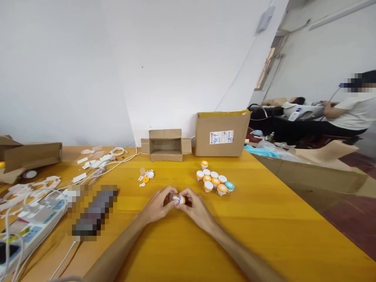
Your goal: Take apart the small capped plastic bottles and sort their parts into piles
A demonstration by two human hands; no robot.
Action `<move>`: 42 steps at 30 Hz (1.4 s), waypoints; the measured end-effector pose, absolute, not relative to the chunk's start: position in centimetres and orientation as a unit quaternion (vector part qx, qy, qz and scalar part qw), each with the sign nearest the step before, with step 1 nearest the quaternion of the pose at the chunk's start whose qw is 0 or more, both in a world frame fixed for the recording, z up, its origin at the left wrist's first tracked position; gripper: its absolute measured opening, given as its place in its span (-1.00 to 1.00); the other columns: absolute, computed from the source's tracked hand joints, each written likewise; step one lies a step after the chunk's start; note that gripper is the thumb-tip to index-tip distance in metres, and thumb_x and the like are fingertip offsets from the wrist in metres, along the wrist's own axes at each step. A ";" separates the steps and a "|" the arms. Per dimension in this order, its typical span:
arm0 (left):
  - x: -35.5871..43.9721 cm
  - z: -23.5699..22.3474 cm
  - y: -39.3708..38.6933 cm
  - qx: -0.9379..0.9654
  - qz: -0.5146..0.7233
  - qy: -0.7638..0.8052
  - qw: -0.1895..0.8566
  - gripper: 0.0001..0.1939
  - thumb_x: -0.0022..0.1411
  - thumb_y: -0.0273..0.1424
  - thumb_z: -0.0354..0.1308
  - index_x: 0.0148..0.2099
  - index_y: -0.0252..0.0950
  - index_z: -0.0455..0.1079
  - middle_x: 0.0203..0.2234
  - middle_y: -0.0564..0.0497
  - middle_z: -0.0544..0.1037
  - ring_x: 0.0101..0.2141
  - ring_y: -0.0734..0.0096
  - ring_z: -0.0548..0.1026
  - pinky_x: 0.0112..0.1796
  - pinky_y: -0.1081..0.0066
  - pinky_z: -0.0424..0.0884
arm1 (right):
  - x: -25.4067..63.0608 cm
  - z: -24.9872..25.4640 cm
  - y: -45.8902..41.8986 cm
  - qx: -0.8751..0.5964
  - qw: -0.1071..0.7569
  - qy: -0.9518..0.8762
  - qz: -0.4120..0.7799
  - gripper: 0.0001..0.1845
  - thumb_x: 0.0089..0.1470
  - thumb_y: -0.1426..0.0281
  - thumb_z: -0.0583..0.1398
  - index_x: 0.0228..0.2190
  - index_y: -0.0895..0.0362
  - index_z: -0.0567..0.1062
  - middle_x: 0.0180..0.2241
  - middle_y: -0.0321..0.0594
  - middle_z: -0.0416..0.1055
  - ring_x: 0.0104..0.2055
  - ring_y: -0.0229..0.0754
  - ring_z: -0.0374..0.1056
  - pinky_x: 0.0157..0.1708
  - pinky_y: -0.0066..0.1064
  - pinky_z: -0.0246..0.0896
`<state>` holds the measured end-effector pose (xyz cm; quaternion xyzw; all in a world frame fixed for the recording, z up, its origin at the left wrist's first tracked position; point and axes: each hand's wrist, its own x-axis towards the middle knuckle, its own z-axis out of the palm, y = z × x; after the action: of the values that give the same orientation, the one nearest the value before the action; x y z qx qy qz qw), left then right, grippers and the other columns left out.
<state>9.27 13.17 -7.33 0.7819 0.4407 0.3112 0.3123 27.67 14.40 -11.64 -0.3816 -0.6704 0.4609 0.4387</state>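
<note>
Both my hands meet over the middle of the table, closed on one small clear jar (178, 199) with an orange and white lid. My left hand (158, 203) grips its clear body end, and my right hand (195, 206) has fingers and thumb at the lid end. The jar lies tilted on its side between the fingertips, which partly hide it. To the right stands a cluster of similar jars (215, 181) with white, orange and teal lids. Left of my hands lies a small group of loose parts (146, 179), among them an orange ring and white pieces.
An open small carton (166, 152) and a taped large box (220, 137) stand at the back. A power strip (32, 231) with cables, a pixelated dark object (95, 211) and another open box (33, 156) occupy the left. A seated person (349, 105) is at far right.
</note>
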 end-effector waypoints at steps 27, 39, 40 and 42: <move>9.3 -8.0 13.7 0.760 0.340 0.451 0.321 -0.64 0.29 -0.08 0.03 -0.25 -0.27 0.41 -0.47 0.06 0.50 -0.44 0.42 0.39 -0.36 0.45 0.31 | 27.7 -11.6 14.4 -0.384 0.442 -0.670 0.456 -0.76 -0.07 0.29 0.32 -0.36 0.06 0.40 -0.40 -0.33 0.48 -0.35 -0.16 0.39 -0.31 -0.35 0.27; 9.3 -7.5 13.9 0.700 0.431 0.504 0.266 -0.58 0.24 0.00 0.05 -0.26 -0.27 0.40 -0.56 0.10 0.40 -0.52 0.46 0.28 -0.43 0.45 0.22 | 27.7 -11.5 14.6 -0.394 0.461 -0.655 0.450 -0.73 -0.07 0.22 0.32 -0.39 0.04 0.37 -0.48 -0.38 0.42 -0.41 -0.18 0.35 -0.37 -0.37 0.28; 9.2 -7.5 14.0 0.694 0.442 0.511 0.251 -0.60 0.24 -0.01 0.05 -0.24 -0.26 0.40 -0.56 0.11 0.38 -0.51 0.45 0.28 -0.42 0.45 0.24 | 27.6 -11.4 14.6 -0.394 0.465 -0.652 0.451 -0.73 -0.08 0.22 0.32 -0.39 0.04 0.37 -0.48 -0.38 0.42 -0.41 -0.18 0.35 -0.36 -0.36 0.29; 9.1 -7.7 14.2 0.681 0.455 0.534 0.208 -0.64 0.25 -0.06 0.05 -0.20 -0.25 0.41 -0.55 0.11 0.36 -0.50 0.43 0.30 -0.39 0.44 0.26 | 27.6 -11.4 14.6 -0.395 0.476 -0.642 0.453 -0.73 -0.08 0.21 0.31 -0.39 0.03 0.36 -0.47 -0.36 0.43 -0.41 -0.17 0.36 -0.35 -0.35 0.30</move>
<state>9.07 14.21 -7.66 0.6811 0.5344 0.4550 0.2084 27.58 14.55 -11.41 -0.3950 -0.6423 0.4530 0.4756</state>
